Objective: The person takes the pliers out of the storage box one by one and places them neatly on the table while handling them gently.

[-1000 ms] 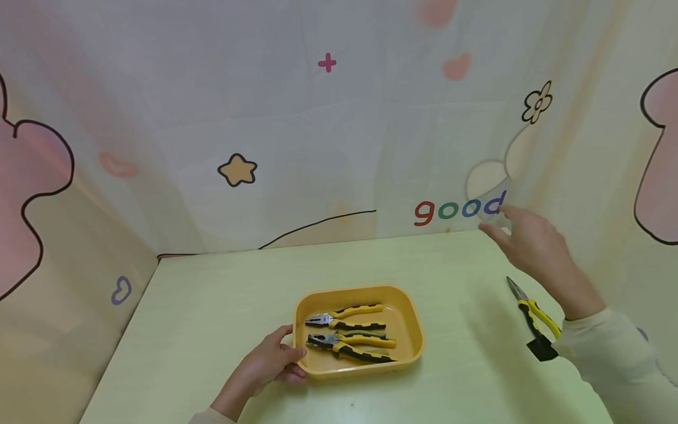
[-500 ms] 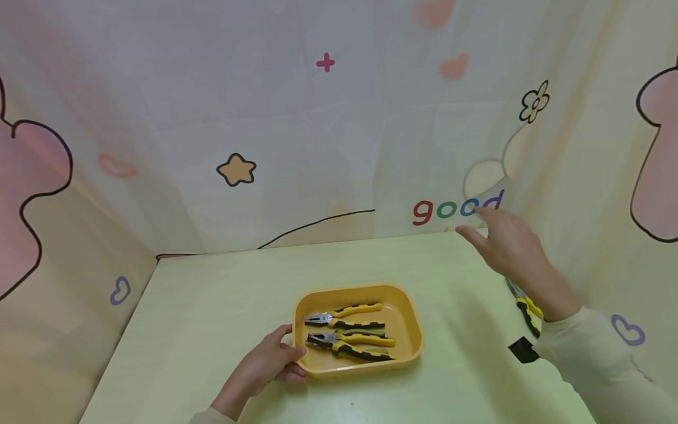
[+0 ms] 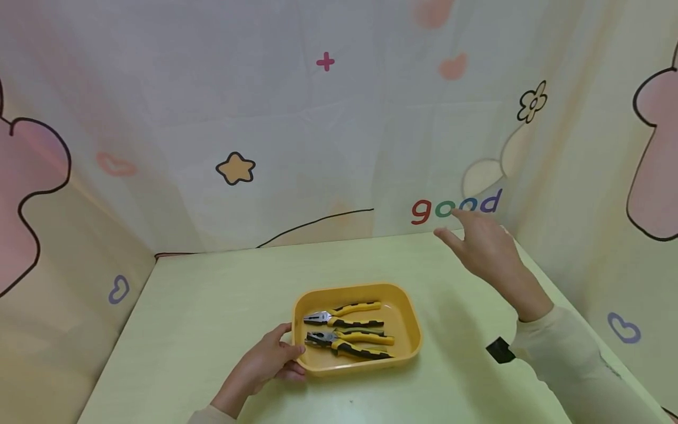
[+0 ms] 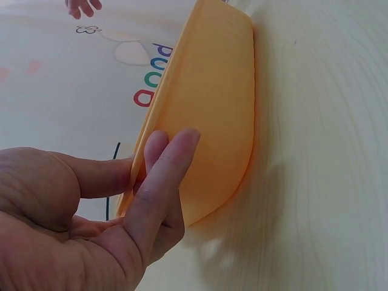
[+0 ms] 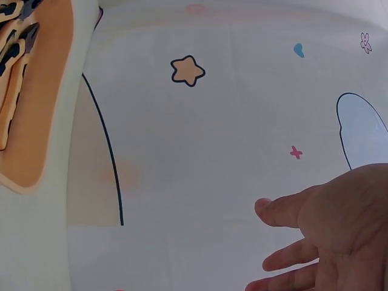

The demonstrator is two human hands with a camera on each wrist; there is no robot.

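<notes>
My left hand (image 3: 267, 359) grips the left end of a yellow plastic tray (image 3: 410, 330). In the left wrist view the thumb is on the rim side and the fingers (image 4: 160, 188) press the tray's outer wall (image 4: 212, 109). Inside lie pliers (image 3: 339, 318) with yellow-and-black handles, and a second pair of pliers (image 3: 349, 344) nearer me, their heads pointing left. More handle parts show beneath the nearer pair. My right hand (image 3: 487, 244) hovers over the table's back right, holding nothing, thumb and fingers apart in the right wrist view.
The pale green table (image 3: 212, 306) is bounded by a printed cloth backdrop (image 3: 296, 129) at the back and sides. A small black block (image 3: 500, 350) sits at the right sleeve (image 3: 561, 347). That forearm covers part of the table's right side.
My right hand has moved left through the air, fingers still apart. The yellow-and-black long-nose pliers seen earlier on the right are now hidden by that arm. Left hand and tray stay put.
</notes>
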